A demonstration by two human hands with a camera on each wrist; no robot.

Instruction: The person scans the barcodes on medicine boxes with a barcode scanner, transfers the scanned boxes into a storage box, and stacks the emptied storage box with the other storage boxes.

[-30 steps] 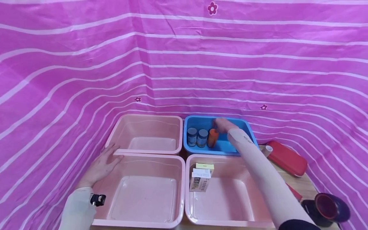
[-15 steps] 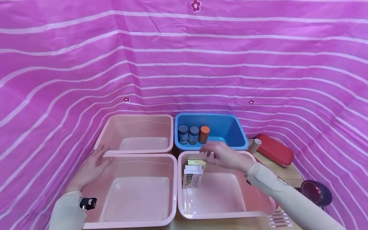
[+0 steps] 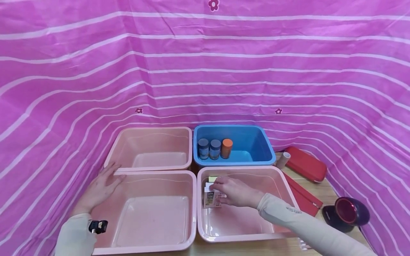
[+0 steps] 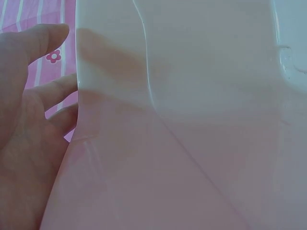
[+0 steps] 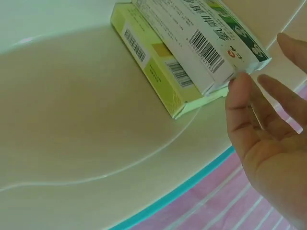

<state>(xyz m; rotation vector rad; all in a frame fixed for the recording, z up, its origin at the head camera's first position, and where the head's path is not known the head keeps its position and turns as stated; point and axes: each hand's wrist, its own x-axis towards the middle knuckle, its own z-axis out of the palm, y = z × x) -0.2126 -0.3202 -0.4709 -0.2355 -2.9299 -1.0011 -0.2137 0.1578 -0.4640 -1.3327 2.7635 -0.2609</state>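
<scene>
My right hand reaches into the front right pink bin, its fingers over a group of medicine boxes at the left wall. A yellow-green box and white boxes with printed text, one a white box with a barcode, lean close together. In the right wrist view a fingertip lies right at the white box's corner, with the fingers spread loosely. The left hand lies with fingers extended at the left rim of the front left pink bin; the left wrist view shows fingers beside its wall.
Behind, a blue bin holds two dark-capped jars and an orange bottle; another pink bin stands beside it. To the right are a red case, a white cylinder, a red pouch and a dark round object.
The right hand has left the blue bin, where the orange bottle now stands alone, and moved forward and left to the medicine boxes. The left hand has stayed at the rim.
</scene>
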